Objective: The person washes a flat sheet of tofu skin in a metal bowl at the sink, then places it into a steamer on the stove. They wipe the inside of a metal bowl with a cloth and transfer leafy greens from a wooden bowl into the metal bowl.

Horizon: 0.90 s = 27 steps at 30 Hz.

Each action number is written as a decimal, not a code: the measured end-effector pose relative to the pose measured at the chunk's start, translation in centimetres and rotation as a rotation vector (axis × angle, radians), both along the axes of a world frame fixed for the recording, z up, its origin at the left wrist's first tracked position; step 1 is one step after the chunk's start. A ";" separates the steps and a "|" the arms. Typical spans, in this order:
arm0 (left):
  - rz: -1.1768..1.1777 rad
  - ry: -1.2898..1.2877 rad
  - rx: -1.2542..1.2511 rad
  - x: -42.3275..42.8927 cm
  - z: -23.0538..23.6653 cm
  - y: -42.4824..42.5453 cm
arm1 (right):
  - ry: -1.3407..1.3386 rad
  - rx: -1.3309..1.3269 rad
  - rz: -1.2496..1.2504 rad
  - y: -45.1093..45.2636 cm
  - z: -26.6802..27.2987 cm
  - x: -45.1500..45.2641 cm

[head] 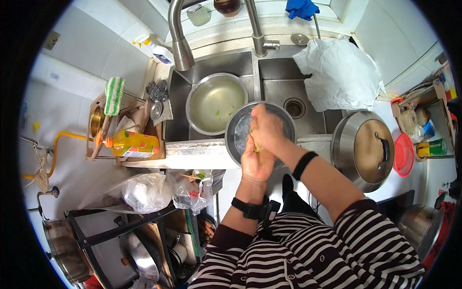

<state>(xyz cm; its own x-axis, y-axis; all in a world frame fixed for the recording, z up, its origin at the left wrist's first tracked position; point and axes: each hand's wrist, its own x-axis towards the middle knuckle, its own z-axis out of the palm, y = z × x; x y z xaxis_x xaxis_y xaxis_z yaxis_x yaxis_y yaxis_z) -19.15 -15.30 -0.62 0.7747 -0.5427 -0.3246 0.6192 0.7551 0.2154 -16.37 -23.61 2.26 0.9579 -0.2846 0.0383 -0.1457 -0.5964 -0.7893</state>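
Observation:
Both of my hands are together over a grey metal basin (231,144) at the sink's front edge, with bubbly water inside it. My right hand (267,126) is closed and blurred, above my left hand (257,164). Between them shows a bundle of thin pale yellow sticks (257,145), mostly hidden by the fingers; what they are exactly is unclear. My left palm cups it from below, and my right fingers wrap its upper part. Left of the hands, a steel bowl (216,103) of cloudy water with green scraps stands in the left sink compartment.
A steel faucet (183,54) hangs over the left compartment. Crumpled white sheeting (339,74) covers part of the right compartment, near the drain (295,108). A large lidded pot (362,150) stands at the right. At the left are a dish soap bottle (135,143) and a striped sponge (114,96).

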 end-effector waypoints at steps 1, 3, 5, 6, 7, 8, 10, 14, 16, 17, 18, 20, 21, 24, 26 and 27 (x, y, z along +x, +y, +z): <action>0.023 0.024 0.033 -0.1 0.2 0.3 | -0.010 -0.051 -0.101 0.0 0.1 -0.3; 0.010 -0.106 -0.041 0.5 0.4 0.6 | -0.330 -0.088 -0.077 -0.1 0.0 -0.6; 0.034 -0.013 -0.009 1.1 0.6 1.6 | -0.354 0.022 0.001 1.4 -0.1 -2.6; 0.051 -0.087 -0.017 1.2 0.6 1.9 | -0.453 0.023 0.078 2.0 -0.3 -3.6; 0.091 -0.170 0.005 1.4 0.4 1.9 | -0.601 0.005 0.166 2.0 -0.5 -3.6; 0.062 -0.063 0.105 1.1 0.2 1.7 | -0.508 -0.046 0.093 2.2 -0.8 -3.8; 0.032 0.005 0.064 -0.2 -0.1 1.0 | -0.222 -0.010 0.003 1.4 -1.3 -2.9; 0.048 0.017 0.006 -0.3 -0.2 0.4 | -0.304 -0.068 -0.174 -0.2 -1.0 -0.4; 0.046 -0.012 0.041 0.5 0.1 1.3 | -0.267 -0.009 -0.092 0.6 -0.6 -1.1; 0.060 -0.091 0.077 1.0 0.1 1.8 | -0.218 0.011 -0.018 1.4 -0.5 -2.2; 0.055 -0.096 0.113 1.1 0.1 2.0 | -0.455 0.031 0.001 2.4 -0.4 -3.3; 0.035 0.006 0.159 0.9 0.1 2.2 | -0.249 0.088 0.011 2.9 -1.3 -4.2; 0.025 0.142 0.195 0.6 0.1 2.1 | -0.215 0.211 -0.029 2.4 -2.2 -3.6; -0.027 -0.112 0.214 -0.4 0.5 1.3 | -0.108 0.075 -0.193 -1.8 -5.4 -0.3; -0.089 -0.140 0.354 -0.2 1.0 1.3 | -0.177 -0.043 -0.200 -3.8 -6.7 1.4; -0.132 -0.127 0.431 0.3 1.4 1.7 | -0.036 -0.047 -0.246 -4.6 -6.7 1.6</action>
